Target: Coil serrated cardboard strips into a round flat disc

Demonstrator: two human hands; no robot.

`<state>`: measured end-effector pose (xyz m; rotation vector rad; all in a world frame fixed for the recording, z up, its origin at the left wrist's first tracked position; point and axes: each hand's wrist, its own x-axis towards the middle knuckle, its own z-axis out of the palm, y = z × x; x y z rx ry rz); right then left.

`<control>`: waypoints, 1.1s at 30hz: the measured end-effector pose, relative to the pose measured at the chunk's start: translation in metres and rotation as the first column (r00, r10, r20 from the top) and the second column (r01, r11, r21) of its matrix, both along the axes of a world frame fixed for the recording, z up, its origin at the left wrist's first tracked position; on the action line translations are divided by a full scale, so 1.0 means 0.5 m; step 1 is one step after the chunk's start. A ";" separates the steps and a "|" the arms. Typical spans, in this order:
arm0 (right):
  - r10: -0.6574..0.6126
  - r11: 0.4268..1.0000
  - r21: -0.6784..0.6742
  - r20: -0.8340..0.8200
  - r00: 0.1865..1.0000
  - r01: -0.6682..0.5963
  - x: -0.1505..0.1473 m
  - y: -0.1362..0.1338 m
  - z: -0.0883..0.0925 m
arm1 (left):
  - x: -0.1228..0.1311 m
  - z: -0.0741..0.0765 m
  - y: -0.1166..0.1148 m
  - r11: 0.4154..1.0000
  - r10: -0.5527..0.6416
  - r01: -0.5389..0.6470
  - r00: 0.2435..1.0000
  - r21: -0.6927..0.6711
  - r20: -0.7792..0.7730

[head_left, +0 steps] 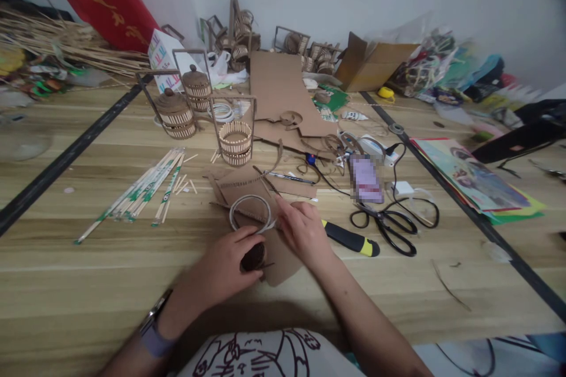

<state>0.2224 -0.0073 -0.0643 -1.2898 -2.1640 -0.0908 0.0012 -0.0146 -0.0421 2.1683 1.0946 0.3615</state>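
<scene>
At the near middle of the wooden table (97, 283), between the two hands, sits a dark brown roll (253, 257), just below a pale ring (250, 196). The left hand (232, 262) holds the roll from its left side, thumb and fingers curved around it, the fingertips on its far edge and the thumb on its near one. The roll's visible outline is slightly longer from near to far than across; which way its axis points cannot be told. The right hand (306, 232) is close by, its fingers bent and drawn together, pointing up and left; whether they pinch anything cannot be told. Beneath both lies a cardboard piece (280, 259), its long axis slanting from upper left to lower right. A black-and-yellow handle (351, 240) points rightward and slightly nearer the person, beside the right hand.
</scene>
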 end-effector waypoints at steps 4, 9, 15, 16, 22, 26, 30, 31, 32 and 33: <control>-0.032 0.994 -0.106 -0.146 0.989 0.016 0.002 0.002 0.003 | 0.000 0.003 -0.001 1.000 0.016 -0.016 1.000 0.003 -0.009; -0.143 0.956 -0.292 -0.442 0.886 0.009 -0.001 0.003 0.008 | 0.003 0.010 -0.007 1.000 0.011 -0.011 1.000 -0.017 0.013; -0.284 0.922 -0.384 -0.588 0.757 0.048 -0.004 0.007 0.008 | 0.005 0.028 -0.011 1.000 -0.001 0.002 0.999 -0.029 0.039; -0.303 0.925 -0.371 -0.604 0.737 0.077 0.005 0.011 0.008 | 0.003 0.030 -0.011 0.999 -0.006 0.008 0.999 -0.039 0.039; -0.376 0.924 -0.362 -0.808 0.453 0.121 0.069 0.042 0.012 | -0.016 0.012 0.009 0.994 0.110 -0.110 0.985 -0.009 0.131; -0.340 0.895 -0.388 -0.912 0.229 -0.221 0.029 0.028 0.012 | -0.018 -0.002 0.017 0.985 0.171 -0.174 0.963 -0.007 0.209; -0.363 0.807 -0.370 -0.925 0.108 -0.460 -0.025 0.001 0.012 | -0.012 -0.005 0.011 0.981 0.187 -0.191 0.945 -0.010 0.268; -0.376 0.787 -0.369 -0.922 0.089 -0.494 -0.034 -0.005 0.014 | -0.010 -0.005 0.010 0.982 0.180 -0.187 0.944 0.001 0.275; -0.395 0.764 -0.367 -0.916 0.067 -0.531 -0.041 -0.010 0.016 | -0.008 -0.006 0.009 0.982 0.174 -0.186 0.944 0.015 0.281; -0.418 0.734 -0.362 -0.908 0.037 -0.574 -0.047 -0.015 0.018 | -0.006 -0.007 0.008 0.982 0.172 -0.188 0.943 0.031 0.286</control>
